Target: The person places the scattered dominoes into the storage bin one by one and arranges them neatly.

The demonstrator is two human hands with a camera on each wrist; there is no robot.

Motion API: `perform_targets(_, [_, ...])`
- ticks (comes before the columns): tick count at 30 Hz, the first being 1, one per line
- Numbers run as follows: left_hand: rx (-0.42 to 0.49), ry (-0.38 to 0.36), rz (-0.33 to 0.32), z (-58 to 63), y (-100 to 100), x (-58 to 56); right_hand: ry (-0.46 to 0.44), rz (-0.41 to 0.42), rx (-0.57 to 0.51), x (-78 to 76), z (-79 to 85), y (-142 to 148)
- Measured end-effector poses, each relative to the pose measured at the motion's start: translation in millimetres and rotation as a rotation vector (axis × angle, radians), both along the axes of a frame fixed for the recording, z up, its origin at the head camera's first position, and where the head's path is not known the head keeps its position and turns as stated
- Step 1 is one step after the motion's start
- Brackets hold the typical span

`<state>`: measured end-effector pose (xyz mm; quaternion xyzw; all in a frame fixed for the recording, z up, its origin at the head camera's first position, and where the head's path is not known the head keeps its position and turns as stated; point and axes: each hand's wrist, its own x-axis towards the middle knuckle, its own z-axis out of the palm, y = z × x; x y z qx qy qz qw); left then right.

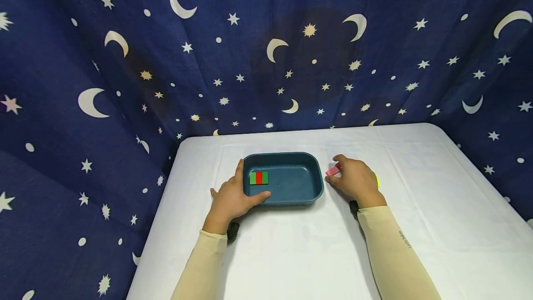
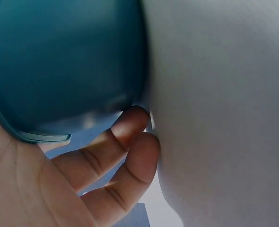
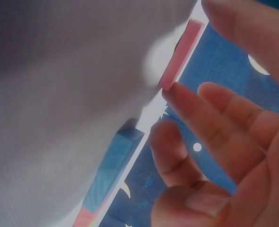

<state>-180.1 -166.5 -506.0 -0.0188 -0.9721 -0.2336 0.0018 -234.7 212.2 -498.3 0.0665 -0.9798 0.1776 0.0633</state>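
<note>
A dark teal rectangular container (image 1: 283, 203) sits on the white table. My left hand (image 1: 232, 198) grips its left end, with the thumb over the front rim and a finger along the left side. In the left wrist view, two curled fingers (image 2: 125, 165) lie under the container's outer wall (image 2: 68, 61). Inside, at the left, lie green blocks (image 1: 253, 178) with a red block (image 1: 259, 178) between them. Just right of the container, my right hand (image 1: 354, 180) pinches a small pink block (image 1: 333, 171) by its ends, thumb and finger at either side.
A yellow piece (image 1: 378, 180) shows partly behind the right hand. In the right wrist view, a blue block (image 3: 113, 170) stands on the table beside a pinkish-red piece (image 3: 84, 218). A dark blue curtain (image 1: 250, 59) with moons and stars hangs behind and beside the white table (image 1: 291, 253).
</note>
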Motion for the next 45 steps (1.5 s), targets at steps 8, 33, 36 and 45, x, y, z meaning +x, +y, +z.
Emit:
perform_targets(8, [-0.006, 0.004, -0.001, -0.7, 0.0, -0.4, 0.008, 0.013, 0.002, 0.9, 0.6, -1.6])
perform_targets(33, [-0.013, -0.009, 0.001, 0.5, 0.6, -0.5, -0.030, 0.033, -0.028, -0.6, 0.4, -1.9])
perform_targets(36, [-0.013, -0.009, 0.001, 0.4, 0.7, -0.6, -0.036, 0.028, -0.027, -0.5, 0.8, -1.8])
perform_targets(45, [-0.012, -0.010, 0.005, -0.1, 0.3, -0.5, -0.056, 0.006, -0.017, 0.8, 1.8, -1.8])
